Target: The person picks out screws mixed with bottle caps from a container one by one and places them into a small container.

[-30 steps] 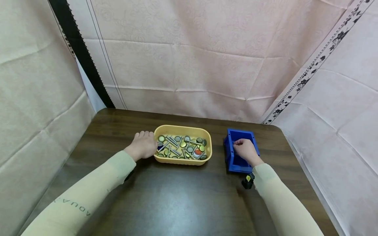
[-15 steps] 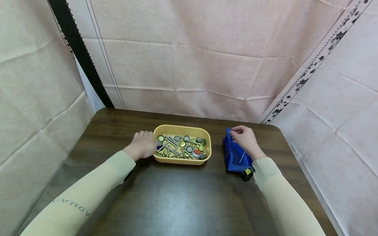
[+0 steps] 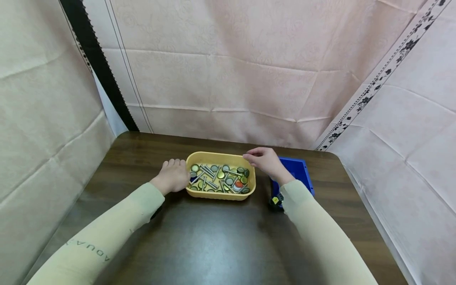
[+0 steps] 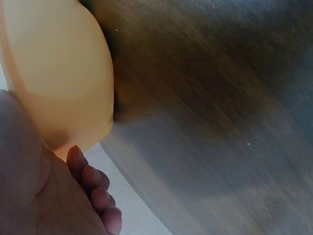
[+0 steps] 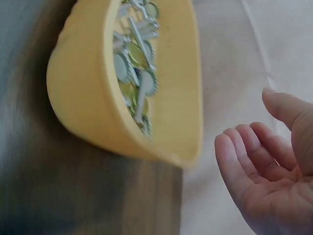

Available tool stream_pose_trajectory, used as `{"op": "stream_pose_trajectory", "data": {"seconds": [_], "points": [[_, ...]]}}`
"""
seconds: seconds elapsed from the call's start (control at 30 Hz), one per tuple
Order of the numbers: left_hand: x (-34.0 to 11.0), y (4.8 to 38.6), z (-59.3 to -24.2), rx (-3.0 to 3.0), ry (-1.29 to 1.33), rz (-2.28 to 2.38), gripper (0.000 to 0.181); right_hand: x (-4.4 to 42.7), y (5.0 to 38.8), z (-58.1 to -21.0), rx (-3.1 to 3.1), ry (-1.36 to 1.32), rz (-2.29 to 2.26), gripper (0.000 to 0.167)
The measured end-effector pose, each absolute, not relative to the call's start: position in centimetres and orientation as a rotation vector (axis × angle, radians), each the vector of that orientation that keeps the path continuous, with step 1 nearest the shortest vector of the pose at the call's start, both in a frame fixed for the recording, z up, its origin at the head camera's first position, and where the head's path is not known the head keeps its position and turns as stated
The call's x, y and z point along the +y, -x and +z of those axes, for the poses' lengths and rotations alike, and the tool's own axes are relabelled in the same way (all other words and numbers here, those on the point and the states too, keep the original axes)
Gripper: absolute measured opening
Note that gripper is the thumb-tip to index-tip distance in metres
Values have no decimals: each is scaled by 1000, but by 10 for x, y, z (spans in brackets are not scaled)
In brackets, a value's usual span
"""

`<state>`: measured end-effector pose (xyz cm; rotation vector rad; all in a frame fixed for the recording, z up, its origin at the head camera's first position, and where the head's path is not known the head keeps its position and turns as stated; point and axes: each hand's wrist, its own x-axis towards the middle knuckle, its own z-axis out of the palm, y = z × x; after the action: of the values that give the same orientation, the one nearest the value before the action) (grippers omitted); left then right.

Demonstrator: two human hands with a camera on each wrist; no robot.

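At yellow oblong plastic tray [image 3: 221, 195], your right hand [image 3: 266, 161] just arrived, grip apart, looks free; left hand [image 3: 172, 175] clamps tray.

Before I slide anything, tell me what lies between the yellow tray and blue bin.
In the head view, the right hand spans the gap, with brown tabletop beneath.
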<state>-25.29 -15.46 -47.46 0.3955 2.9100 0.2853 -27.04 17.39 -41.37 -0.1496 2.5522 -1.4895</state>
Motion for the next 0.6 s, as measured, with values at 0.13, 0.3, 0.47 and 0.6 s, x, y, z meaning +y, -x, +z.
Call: {"op": "stream_pose_trajectory", "data": {"seconds": [0.13,0.3,0.47,0.6], "points": [[-154,253,-475,2915,-385,286,30,151,275,-424,2574,203,-1358,35],[-155,253,-477,2911,-374,293,30,130,278,-437,2609,272,-1209,29],[-154,252,-477,2920,-379,294,32,121,279,-445,2642,322,-1059,25],[-155,253,-478,2932,-374,288,31,118,283,-451,2658,348,-943,14]]}}
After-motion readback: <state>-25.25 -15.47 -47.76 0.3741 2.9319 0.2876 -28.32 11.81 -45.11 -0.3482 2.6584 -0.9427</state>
